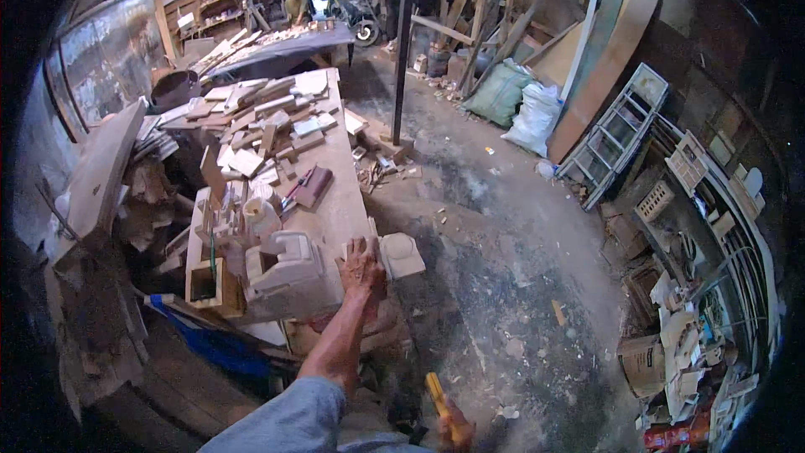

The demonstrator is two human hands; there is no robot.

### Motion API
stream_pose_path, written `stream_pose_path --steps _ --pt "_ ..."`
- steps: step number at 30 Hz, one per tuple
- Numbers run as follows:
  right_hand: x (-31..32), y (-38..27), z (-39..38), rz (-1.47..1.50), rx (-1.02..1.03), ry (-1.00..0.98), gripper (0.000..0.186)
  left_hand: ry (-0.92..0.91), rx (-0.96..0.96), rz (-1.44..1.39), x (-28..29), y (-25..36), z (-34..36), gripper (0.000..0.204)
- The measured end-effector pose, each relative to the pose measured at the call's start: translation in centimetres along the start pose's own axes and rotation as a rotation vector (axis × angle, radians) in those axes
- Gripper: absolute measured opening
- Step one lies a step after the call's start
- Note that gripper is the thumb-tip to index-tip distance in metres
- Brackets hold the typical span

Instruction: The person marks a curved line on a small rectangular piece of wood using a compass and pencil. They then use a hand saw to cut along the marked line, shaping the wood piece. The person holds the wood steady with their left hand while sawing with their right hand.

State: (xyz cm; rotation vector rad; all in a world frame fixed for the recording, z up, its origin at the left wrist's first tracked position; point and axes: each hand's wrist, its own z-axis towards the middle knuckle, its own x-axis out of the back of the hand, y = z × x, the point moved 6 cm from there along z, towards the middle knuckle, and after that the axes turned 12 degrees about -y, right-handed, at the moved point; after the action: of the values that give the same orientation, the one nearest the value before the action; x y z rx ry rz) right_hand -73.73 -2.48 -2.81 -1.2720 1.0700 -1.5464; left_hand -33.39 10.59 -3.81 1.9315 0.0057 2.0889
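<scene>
My left hand lies at the right edge of the wooden workbench, palm down with the fingers spread. Just left of it stands a dusty tape dispenser-like block, pale and curved on top. A square pale board with a round disc juts out beside the hand on its right. Low in the picture, my right hand is closed around a long yellow thing, whose kind I cannot make out. Part of that hand is cut off by the lower edge.
Many wood offcuts are heaped on the bench, with a brown pouch and a wooden box nearer. A dark post rises beyond. Sacks, a ladder-like frame and scrap line the right. Another person is far back.
</scene>
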Motion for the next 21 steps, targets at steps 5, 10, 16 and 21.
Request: stream_pose_path --steps 5,10,16,21 --pt "3.0 -4.3 0.7 -0.145 0.032 0.041 0.049 0.02 -0.003 -0.013 -0.1 -0.1 -0.2 0.044" --pt "2.4 -4.0 7.3 -0.012 0.099 0.153 0.05 0.057 0.007 0.012 -1.5 -0.9 0.0 0.056" --pt "-1.7 -1.9 24.6 -0.04 0.218 0.153 0.048 0.029 -0.028 0.014 -2.5 -1.2 0.0 0.058" --pt "-3.6 -0.4 29.5 0.11 0.156 0.141 0.043 -0.018 -0.006 -0.052 -0.8 0.0 -0.8 0.052"
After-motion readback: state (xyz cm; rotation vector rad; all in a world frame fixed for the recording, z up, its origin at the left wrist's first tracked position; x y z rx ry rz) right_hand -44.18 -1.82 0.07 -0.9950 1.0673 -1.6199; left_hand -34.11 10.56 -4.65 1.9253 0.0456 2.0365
